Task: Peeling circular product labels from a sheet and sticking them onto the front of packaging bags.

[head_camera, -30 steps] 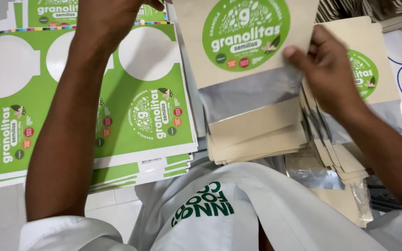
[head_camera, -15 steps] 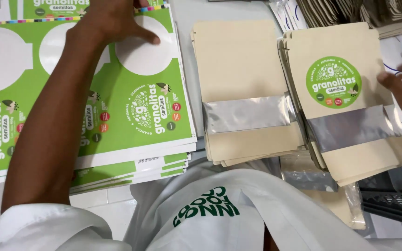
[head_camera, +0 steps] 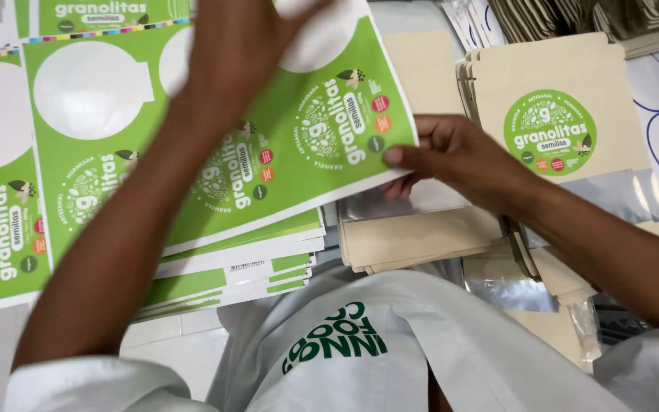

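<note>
while the right hand (head_camera: 451,156) pinches the lower right edge of the top green sticker sheet (head_camera: 215,137) between thumb and fingers, the left hand (head_camera: 238,46) lies across the upper middle of that sheet, near a round white gap where a sticker is gone; whether its fingers are pinching anything i cannot tell, as the fingertips run out of the top of the frame. the sheet lies tilted on a stack of like sheets (head_camera: 230,263) filling the left half of the frame.

to do this well, it looks wise to keep the sheet edge pinned flat with the right hand so the backing does not buckle, and to lift a sticker slowly from its small tab so the round shape does not crease or tear.

the sheets are bright green, printed with round green labels and bare white circles. right of centre lies a pile of plain beige pouches (head_camera: 413,236) with silvery windows, unlabelled. in the upper right a beige pouch (head_camera: 551,99) carries a round green label (head_camera: 550,133) on its face. behind it, at the top right corner, more brown pouches (head_camera: 573,15) are fanned out.
</note>
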